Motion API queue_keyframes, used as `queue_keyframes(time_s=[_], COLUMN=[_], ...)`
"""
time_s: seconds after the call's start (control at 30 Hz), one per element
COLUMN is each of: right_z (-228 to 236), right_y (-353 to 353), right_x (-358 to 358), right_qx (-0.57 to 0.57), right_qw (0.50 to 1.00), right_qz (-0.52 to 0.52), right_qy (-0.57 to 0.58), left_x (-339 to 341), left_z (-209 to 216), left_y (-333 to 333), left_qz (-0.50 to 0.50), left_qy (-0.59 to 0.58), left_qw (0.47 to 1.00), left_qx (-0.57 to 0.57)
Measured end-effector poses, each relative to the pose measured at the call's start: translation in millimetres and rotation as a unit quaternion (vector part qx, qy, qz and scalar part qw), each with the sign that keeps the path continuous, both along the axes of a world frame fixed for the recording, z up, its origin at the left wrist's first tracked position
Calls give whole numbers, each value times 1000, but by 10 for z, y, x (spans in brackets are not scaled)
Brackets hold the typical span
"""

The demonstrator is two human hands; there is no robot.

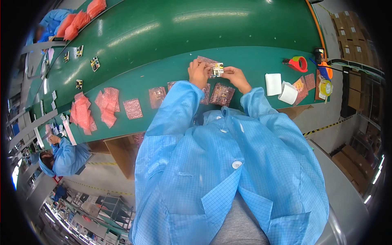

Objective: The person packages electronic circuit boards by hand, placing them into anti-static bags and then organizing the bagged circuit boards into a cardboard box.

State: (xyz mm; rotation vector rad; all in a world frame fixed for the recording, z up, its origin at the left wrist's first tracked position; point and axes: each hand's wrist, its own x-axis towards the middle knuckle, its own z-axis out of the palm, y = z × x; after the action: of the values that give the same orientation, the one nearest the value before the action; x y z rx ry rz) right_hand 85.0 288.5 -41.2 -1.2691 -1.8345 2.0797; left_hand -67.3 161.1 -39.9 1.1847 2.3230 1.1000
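Observation:
Over the green bench (253,61), a small circuit board (217,70) with yellow and dark parts is pinched by my right hand (237,78), thumb and fingers at its right edge. My left hand (198,73) grips a pink bubble bag (207,60), which extends behind the board. Whether the board's left edge is inside the bag's mouth I cannot tell. Just below my hands lies a bubble bag with a board inside (221,94), and another bubble bag (206,92) is partly hidden by my left sleeve. Left of that sleeve rests one more filled bubble bag (157,97).
Bubble bag piles (108,107) and a single bag (132,109) lie to the left. Loose circuit boards (95,64) sit farther off. On the right are white pads (273,84), a red tape dispenser (297,63) and more bubble bags (301,90). A co-worker (69,157) sits at left.

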Motion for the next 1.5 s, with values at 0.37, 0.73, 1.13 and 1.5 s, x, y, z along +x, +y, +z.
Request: queue_keyframes(time_s=[0.37, 0.73, 1.13, 1.5], right_z=[285, 528, 756, 784], right_y=[-114, -354, -600, -780], right_x=[-11, 125, 281, 427], right_qx=[-156, 53, -8, -45], right_qw=[981, 996, 994, 987], right_qz=[-113, -7, -56, -64], right_qy=[-21, 76, 95, 138], left_x=[-60, 210, 411, 539], left_z=[284, 582, 785, 967], left_y=[-199, -353, -430, -528], left_qz=[84, 22, 31, 11], left_qy=[0, 54, 43, 51], left_qw=[996, 998, 996, 992], left_qx=[-6, 16, 67, 111])
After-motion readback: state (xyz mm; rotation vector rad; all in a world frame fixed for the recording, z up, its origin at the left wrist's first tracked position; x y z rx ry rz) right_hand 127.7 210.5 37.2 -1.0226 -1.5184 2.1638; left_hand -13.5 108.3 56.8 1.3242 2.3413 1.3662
